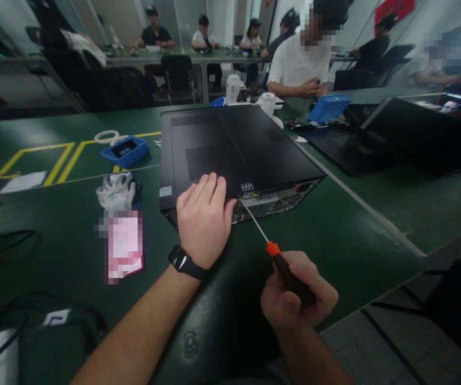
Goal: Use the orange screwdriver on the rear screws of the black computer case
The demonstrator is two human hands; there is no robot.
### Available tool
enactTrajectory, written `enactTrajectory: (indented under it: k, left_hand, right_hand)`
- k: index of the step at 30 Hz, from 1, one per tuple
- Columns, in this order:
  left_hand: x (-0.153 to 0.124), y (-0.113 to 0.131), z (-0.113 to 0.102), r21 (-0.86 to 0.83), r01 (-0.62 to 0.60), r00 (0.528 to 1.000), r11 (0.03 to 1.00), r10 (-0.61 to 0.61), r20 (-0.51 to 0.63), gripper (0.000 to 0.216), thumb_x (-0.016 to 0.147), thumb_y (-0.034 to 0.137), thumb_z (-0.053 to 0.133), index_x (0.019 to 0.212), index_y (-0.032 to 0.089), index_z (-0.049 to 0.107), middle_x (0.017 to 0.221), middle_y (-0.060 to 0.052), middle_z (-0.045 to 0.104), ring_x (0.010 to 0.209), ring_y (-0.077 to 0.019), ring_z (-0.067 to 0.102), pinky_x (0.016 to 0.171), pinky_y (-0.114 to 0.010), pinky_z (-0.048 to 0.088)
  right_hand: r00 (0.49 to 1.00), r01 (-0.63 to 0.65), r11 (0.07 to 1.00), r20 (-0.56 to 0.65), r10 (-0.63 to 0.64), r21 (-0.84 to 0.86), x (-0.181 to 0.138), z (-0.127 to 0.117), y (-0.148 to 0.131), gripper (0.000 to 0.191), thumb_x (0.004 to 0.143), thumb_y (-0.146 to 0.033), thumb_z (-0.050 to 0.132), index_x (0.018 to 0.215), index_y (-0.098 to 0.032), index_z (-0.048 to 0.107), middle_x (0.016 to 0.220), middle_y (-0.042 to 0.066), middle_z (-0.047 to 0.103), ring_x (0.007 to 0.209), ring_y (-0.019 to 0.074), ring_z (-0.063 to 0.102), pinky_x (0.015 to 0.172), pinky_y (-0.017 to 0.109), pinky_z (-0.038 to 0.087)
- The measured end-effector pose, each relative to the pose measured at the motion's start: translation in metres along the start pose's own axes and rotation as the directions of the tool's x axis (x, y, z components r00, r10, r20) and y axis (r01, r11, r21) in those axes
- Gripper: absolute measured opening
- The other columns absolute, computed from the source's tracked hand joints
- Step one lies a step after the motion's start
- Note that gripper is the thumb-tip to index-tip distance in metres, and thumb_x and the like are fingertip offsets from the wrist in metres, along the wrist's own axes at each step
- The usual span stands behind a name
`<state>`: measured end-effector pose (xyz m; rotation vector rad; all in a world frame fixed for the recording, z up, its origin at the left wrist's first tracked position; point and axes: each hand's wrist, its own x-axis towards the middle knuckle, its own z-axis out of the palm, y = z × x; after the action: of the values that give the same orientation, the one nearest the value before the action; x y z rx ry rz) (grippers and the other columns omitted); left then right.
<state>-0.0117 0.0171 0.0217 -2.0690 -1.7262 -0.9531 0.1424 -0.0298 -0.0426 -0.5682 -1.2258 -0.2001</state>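
A black desktop computer case (234, 149) lies flat on the green table (334, 230), its rear panel facing me. My left hand (204, 219), with a black wristband, rests on the case's near top edge, fingers together and laid over the lid. My right hand (298, 299) is closed round the black and orange handle of a screwdriver (272, 248). The thin shaft runs up and left, and its tip meets the rear panel just right of my left thumb.
White work gloves (117, 191) and a pink card (125, 243) lie left of the case. A blue tray (125, 151) and a tape roll (107, 136) sit behind them. Another dark case (406, 139), a second blue tray (328, 107) and a seated person in white are at the right rear.
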Motion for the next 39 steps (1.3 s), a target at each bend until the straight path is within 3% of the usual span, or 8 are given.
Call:
enactTrajectory:
  k: [5, 9, 15, 18, 24, 28, 31, 39]
  left_hand:
    - [0.0, 0.0, 0.0, -0.01, 0.006, 1.0, 1.0, -0.006, -0.002, 0.043, 0.103, 0.029, 0.054, 0.142, 0.013, 0.063, 0.149, -0.017, 0.064, 0.141, -0.0324, 0.059, 0.116, -0.053, 0.041]
    - [0.0, 0.001, -0.001, -0.019, 0.016, 1.0, 1.0, -0.016, 0.004, 0.043, 0.102, 0.029, 0.055, 0.142, 0.015, 0.063, 0.148, -0.017, 0.064, 0.141, -0.0328, 0.059, 0.116, -0.054, 0.041]
    - [0.0, 0.002, -0.002, -0.013, 0.012, 1.0, 1.0, -0.012, 0.007, 0.042, 0.103, 0.029, 0.054, 0.141, 0.014, 0.063, 0.148, -0.017, 0.064, 0.141, -0.0324, 0.059, 0.116, -0.053, 0.042]
    - [0.0, 0.002, -0.002, -0.031, 0.022, 1.0, 0.999, -0.021, 0.016, 0.043, 0.102, 0.029, 0.054, 0.141, 0.014, 0.063, 0.149, -0.017, 0.064, 0.142, -0.0325, 0.058, 0.117, -0.053, 0.041]
    - [0.001, 0.002, -0.002, -0.028, 0.015, 1.0, 1.0, -0.015, 0.007, 0.043, 0.102, 0.029, 0.055, 0.142, 0.017, 0.063, 0.148, -0.017, 0.064, 0.141, -0.033, 0.059, 0.116, -0.055, 0.042]
    - [0.0, 0.002, -0.002, -0.009, 0.01, 1.0, 1.0, -0.01, 0.007, 0.042, 0.102, 0.028, 0.054, 0.141, 0.015, 0.063, 0.148, -0.017, 0.064, 0.141, -0.0329, 0.059, 0.115, -0.054, 0.043]
    - [0.0, 0.001, -0.001, -0.001, 0.004, 1.0, 1.0, -0.004, 0.002, 0.042, 0.103, 0.029, 0.054, 0.14, 0.012, 0.063, 0.148, -0.017, 0.065, 0.141, -0.033, 0.059, 0.115, -0.053, 0.043]
    - [0.0, 0.001, -0.001, -0.008, 0.004, 1.0, 1.0, -0.003, 0.003, 0.043, 0.102, 0.028, 0.055, 0.143, 0.017, 0.062, 0.149, -0.017, 0.064, 0.141, -0.0327, 0.059, 0.115, -0.054, 0.043]
  right_hand:
    - [1.0, -0.022, 0.999, 0.011, 0.023, -0.036, 0.003, 0.001, -0.004, 0.023, 0.092, -0.023, 0.058, 0.113, -0.016, 0.065, 0.087, 0.004, 0.061, 0.068, 0.0182, 0.061, 0.057, 0.037, 0.051]
    - [0.999, 0.033, 0.996, 0.03, -0.03, -0.086, 0.0, -0.005, 0.0, 0.024, 0.096, -0.018, 0.055, 0.119, -0.014, 0.064, 0.089, 0.003, 0.062, 0.062, 0.0151, 0.061, 0.053, 0.034, 0.05]
    - [0.999, -0.038, 0.999, -0.001, 0.038, 0.021, 0.003, 0.002, -0.003, 0.025, 0.095, -0.029, 0.057, 0.114, -0.014, 0.065, 0.083, 0.002, 0.059, 0.064, 0.0166, 0.059, 0.053, 0.034, 0.048]
    - [0.999, -0.045, 0.999, 0.015, 0.045, -0.013, 0.004, 0.001, -0.005, 0.022, 0.092, -0.026, 0.059, 0.11, -0.015, 0.065, 0.087, 0.004, 0.061, 0.071, 0.0185, 0.062, 0.058, 0.037, 0.051]
    - [0.999, 0.024, 0.997, 0.037, -0.022, -0.073, 0.0, -0.005, 0.002, 0.023, 0.098, -0.018, 0.057, 0.119, -0.014, 0.063, 0.088, 0.002, 0.062, 0.062, 0.0142, 0.062, 0.053, 0.032, 0.05]
    - [1.0, -0.004, 1.0, -0.026, 0.004, 0.008, 0.002, 0.005, 0.001, 0.026, 0.099, -0.032, 0.056, 0.115, -0.014, 0.064, 0.081, 0.0, 0.06, 0.059, 0.0151, 0.059, 0.049, 0.032, 0.046]
    - [0.997, 0.004, 1.0, -0.072, -0.004, 0.001, 0.006, 0.01, -0.001, 0.022, 0.093, -0.031, 0.059, 0.107, -0.014, 0.065, 0.082, 0.002, 0.059, 0.063, 0.0164, 0.06, 0.052, 0.033, 0.048]
    - [0.999, 0.005, 0.992, 0.038, 0.0, -0.124, -0.001, -0.007, 0.003, 0.021, 0.098, -0.024, 0.059, 0.118, -0.017, 0.062, 0.088, 0.001, 0.061, 0.057, 0.0125, 0.059, 0.048, 0.03, 0.049]
